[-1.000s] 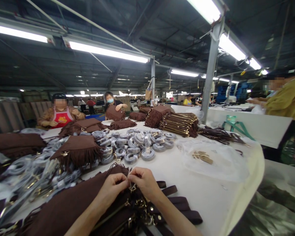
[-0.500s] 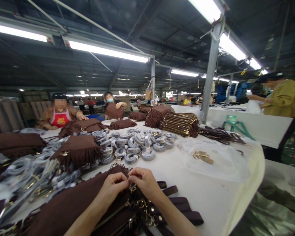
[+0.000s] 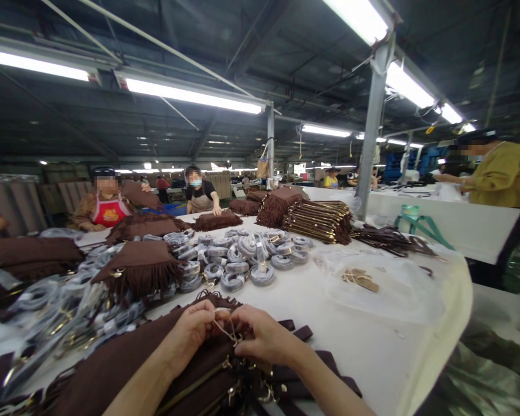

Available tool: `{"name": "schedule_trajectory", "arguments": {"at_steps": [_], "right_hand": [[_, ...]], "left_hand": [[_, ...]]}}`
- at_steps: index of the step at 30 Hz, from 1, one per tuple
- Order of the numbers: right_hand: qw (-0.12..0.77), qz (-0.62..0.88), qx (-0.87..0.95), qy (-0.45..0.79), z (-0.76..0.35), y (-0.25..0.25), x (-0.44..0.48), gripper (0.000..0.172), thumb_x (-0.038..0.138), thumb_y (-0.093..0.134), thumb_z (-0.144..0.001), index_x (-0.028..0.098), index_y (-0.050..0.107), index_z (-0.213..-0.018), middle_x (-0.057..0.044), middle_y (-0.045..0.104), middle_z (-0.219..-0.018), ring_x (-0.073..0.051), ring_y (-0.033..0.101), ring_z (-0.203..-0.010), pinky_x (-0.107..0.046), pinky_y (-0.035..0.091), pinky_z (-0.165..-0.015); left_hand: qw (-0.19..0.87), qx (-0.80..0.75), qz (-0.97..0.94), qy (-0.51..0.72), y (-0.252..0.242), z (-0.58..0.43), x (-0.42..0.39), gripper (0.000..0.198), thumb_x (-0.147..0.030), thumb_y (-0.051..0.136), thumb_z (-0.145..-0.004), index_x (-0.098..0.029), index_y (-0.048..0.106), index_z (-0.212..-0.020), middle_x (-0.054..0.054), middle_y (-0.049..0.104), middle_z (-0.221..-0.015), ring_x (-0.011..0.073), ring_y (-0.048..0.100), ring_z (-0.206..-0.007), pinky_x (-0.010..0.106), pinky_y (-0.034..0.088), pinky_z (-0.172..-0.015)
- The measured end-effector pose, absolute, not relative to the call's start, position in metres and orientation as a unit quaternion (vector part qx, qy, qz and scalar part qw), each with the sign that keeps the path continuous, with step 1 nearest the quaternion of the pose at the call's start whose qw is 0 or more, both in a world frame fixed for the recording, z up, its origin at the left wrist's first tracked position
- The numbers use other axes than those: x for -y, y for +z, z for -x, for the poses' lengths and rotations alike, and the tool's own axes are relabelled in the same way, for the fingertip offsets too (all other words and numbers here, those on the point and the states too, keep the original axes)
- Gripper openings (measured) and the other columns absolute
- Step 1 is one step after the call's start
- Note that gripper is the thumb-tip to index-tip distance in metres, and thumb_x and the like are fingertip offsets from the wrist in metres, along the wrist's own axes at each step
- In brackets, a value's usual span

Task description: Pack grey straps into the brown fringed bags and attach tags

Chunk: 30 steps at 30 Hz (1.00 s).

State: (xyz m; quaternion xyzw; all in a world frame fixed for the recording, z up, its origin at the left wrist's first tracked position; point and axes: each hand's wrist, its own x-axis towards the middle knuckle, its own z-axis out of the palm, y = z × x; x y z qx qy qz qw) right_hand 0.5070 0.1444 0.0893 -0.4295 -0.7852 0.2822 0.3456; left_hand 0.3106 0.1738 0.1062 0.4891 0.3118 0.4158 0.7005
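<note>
My left hand (image 3: pixel 195 329) and my right hand (image 3: pixel 262 335) meet over a dark brown fringed suede bag (image 3: pixel 125 361) at the near edge of the white table (image 3: pixel 372 341). Both pinch a thin pale cord (image 3: pixel 225 328) stretched between their fingertips, just above the bag's gold metal clasps (image 3: pixel 242 370). Brown straps (image 3: pixel 303 333) with gold hardware lie under my right wrist. What the cord ends in is too small to make out.
Coiled straps wrapped in clear film (image 3: pixel 238 257) cover the table's middle. Another fringed bag (image 3: pixel 141 268) lies left, stacked bags (image 3: pixel 318 219) sit at the back, and a clear plastic bag with tags (image 3: pixel 381 283) lies right. Several co-workers (image 3: pixel 106 202) work around the table.
Both hands dropped slightly toward the bag and drew apart a little, stretching the cord between them. The co-workers at the far side shifted; the camera tilted a bit.
</note>
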Motion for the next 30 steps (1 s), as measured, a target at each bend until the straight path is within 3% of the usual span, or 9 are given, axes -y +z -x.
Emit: {"name": "schedule_trajectory", "arguments": {"at_steps": [4,9,11,13,16,21,24,26,30], "right_hand": [[0.367,0.415,0.799,0.232,-0.509,0.08,-0.132,0.036,0.006,0.063,-0.07,0.02,0.066,-0.103,-0.006,0.063,-0.11,-0.02,0.058,-0.101,-0.027,0.043,-0.088],[0.325,0.52,0.769,0.181,-0.515,0.086,-0.12,0.043,0.008,0.058,-0.072,0.024,0.064,-0.112,-0.004,0.07,-0.095,-0.023,0.063,-0.09,-0.03,0.043,-0.079],[0.342,0.537,0.748,0.189,-0.519,0.09,-0.12,0.047,0.008,0.057,-0.07,0.023,0.059,-0.115,-0.001,0.07,-0.083,-0.02,0.063,-0.079,-0.027,0.042,-0.07],[0.377,0.528,0.734,0.202,-0.519,0.096,-0.122,0.041,0.007,0.055,-0.07,0.021,0.058,-0.108,0.002,0.067,-0.073,-0.017,0.06,-0.069,-0.024,0.04,-0.063],[0.397,0.511,0.742,0.175,-0.512,0.105,-0.126,0.027,0.009,0.056,-0.073,0.022,0.059,-0.096,0.003,0.067,-0.072,-0.016,0.06,-0.068,-0.023,0.038,-0.063],[0.363,0.479,0.796,0.071,-0.489,0.119,-0.133,0.017,0.017,0.059,-0.083,0.025,0.064,-0.097,0.002,0.071,-0.085,-0.016,0.064,-0.078,-0.022,0.038,-0.068],[0.34,0.471,0.814,0.022,-0.482,0.121,-0.136,0.008,0.023,0.059,-0.088,0.024,0.065,-0.085,0.001,0.069,-0.083,-0.015,0.062,-0.077,-0.022,0.038,-0.065],[0.352,0.489,0.798,0.001,-0.481,0.119,-0.137,0.017,0.029,0.055,-0.092,0.023,0.065,-0.08,0.001,0.066,-0.08,-0.015,0.061,-0.074,-0.022,0.038,-0.064],[0.372,0.462,0.805,0.01,-0.487,0.114,-0.136,0.013,0.019,0.051,-0.092,0.022,0.064,-0.09,-0.001,0.065,-0.093,-0.014,0.061,-0.083,-0.021,0.042,-0.07]], "left_hand": [[0.712,-0.322,-0.465,0.416,0.107,-0.308,-0.173,0.027,-0.024,0.076,-0.061,-0.017,0.05,-0.065,0.009,0.074,-0.097,0.0142,0.063,-0.072,0.025,0.042,-0.066],[0.701,-0.342,-0.47,0.414,0.109,-0.31,-0.172,0.031,-0.028,0.077,-0.063,-0.015,0.048,-0.064,0.01,0.071,-0.112,0.0029,0.048,-0.048,0.018,0.027,-0.048],[0.69,-0.348,-0.483,0.412,0.109,-0.312,-0.171,0.031,-0.031,0.077,-0.062,-0.015,0.05,-0.063,0.008,0.072,-0.105,0.0011,0.043,-0.043,0.017,0.021,-0.044],[0.675,-0.356,-0.505,0.403,0.108,-0.314,-0.17,0.027,-0.033,0.078,-0.061,-0.015,0.058,-0.067,0.003,0.072,-0.078,0.0013,0.038,-0.039,0.017,0.016,-0.042],[0.649,-0.36,-0.551,0.383,0.104,-0.315,-0.169,0.033,-0.037,0.079,-0.06,-0.015,0.069,-0.082,-0.005,0.055,-0.046,0.0031,0.035,-0.035,0.017,0.014,-0.04],[0.609,-0.323,-0.627,0.363,0.099,-0.319,-0.167,0.038,-0.038,0.081,-0.062,-0.016,0.067,-0.089,0.0,0.067,-0.07,0.0032,0.046,-0.035,0.016,0.023,-0.037],[0.588,-0.311,-0.651,0.365,0.097,-0.323,-0.167,0.036,-0.043,0.08,-0.064,-0.014,0.066,-0.081,-0.004,0.059,-0.056,0.0035,0.042,-0.032,0.015,0.025,-0.034],[0.567,-0.32,-0.666,0.363,0.095,-0.325,-0.168,0.035,-0.045,0.077,-0.066,-0.013,0.066,-0.078,-0.004,0.057,-0.055,0.0037,0.042,-0.032,0.015,0.027,-0.033],[0.545,-0.345,-0.674,0.36,0.093,-0.326,-0.169,0.039,-0.044,0.074,-0.068,-0.013,0.07,-0.09,-0.004,0.056,-0.057,0.0049,0.043,-0.034,0.016,0.033,-0.033]]}}
